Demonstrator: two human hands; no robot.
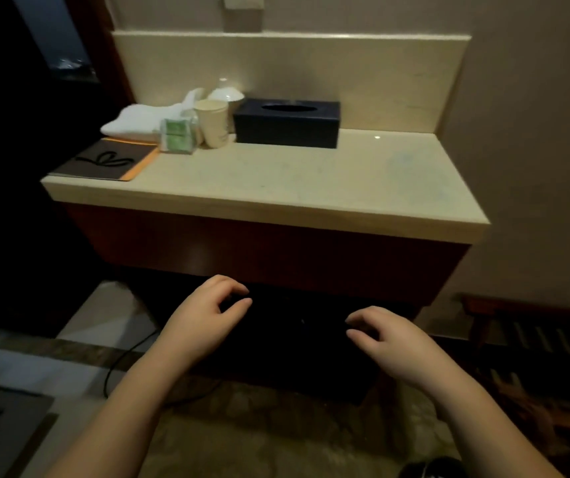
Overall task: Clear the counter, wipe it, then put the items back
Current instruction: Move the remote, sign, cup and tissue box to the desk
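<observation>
We see both hands low, below table (276, 194) front edge, over dark area. Left hand (204, 319) & right hand (394, 343): fingers loosely curled, holding nothing we can make out; too dark under them to tell contact. Items all on table, rear left: black tissue box (287, 124) against backsplash, paper cup (213, 122) just left of it, green packet (176, 136) beside cup, white towel (138, 120) behind, dark folder (104, 160) at left front corner. Right half of table bare.
</observation>
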